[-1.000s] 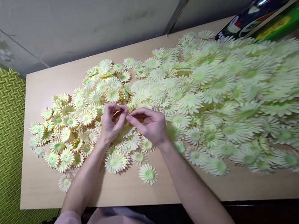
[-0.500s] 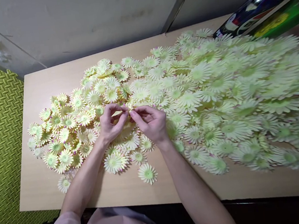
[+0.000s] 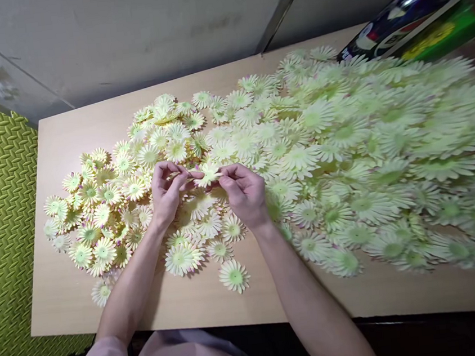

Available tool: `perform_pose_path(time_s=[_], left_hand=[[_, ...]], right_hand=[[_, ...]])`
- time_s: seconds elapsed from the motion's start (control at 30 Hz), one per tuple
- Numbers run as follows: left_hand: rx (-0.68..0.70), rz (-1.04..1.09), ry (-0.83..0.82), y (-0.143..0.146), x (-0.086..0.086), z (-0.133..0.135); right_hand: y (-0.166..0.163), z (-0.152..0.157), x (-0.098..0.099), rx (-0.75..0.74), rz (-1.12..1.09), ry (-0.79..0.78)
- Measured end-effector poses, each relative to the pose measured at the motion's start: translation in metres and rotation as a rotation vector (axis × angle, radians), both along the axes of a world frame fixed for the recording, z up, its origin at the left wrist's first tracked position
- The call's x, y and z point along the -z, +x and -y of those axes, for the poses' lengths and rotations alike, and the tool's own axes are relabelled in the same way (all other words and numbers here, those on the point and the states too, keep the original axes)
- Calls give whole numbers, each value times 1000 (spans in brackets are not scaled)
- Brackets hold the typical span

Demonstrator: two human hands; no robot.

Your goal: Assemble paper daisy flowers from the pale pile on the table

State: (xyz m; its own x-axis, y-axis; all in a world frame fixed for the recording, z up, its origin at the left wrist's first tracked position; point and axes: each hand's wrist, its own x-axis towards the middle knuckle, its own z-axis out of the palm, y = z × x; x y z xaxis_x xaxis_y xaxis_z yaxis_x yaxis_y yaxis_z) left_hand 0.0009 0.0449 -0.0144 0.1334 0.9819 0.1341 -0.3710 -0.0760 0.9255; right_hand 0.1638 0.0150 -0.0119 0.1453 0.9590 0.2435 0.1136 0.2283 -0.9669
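Note:
A pale yellow-green artificial flower head (image 3: 208, 173) is between my two hands, face up above the heap. My right hand (image 3: 245, 193) pinches its right edge between thumb and index finger. My left hand (image 3: 167, 192) is closed, with its fingertips at the flower's left edge; how firmly they grip it is partly hidden. Beneath and around both hands lie many similar flower heads, some with pink-purple petal tips. A single flower head (image 3: 234, 276) lies apart near the front, beside a larger flower (image 3: 180, 259).
The wooden table (image 3: 200, 312) carries a smaller pile of flowers (image 3: 101, 215) on the left and a broad, dense pile (image 3: 355, 131) on the right. A dark blue bottle (image 3: 399, 16) and a green package (image 3: 450, 25) stand at the back right. Green foam matting (image 3: 5, 225) borders the left side.
My hands have moved slightly apart, the left one shifting left. The flower head between them, mostly hidden by fingers before, now shows its spread petals.

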Motion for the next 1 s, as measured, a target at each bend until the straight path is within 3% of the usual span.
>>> perform_pose_path(time_s=[0.27,0.43,0.63,1.0], left_hand=[[44,-188,138,4,-3,2],[-45,-188,42,2,0,2],[72,-111,4,-1,6,-5],[83,-44,50,3,8,-4]], right_hand=[[-2,0,-1,-144,-80,-11],[-4,1,0,-197,-75,-42],[-4,1,-5,-128,-149,-60],[3,-5,-1,-142,-558,-225]])
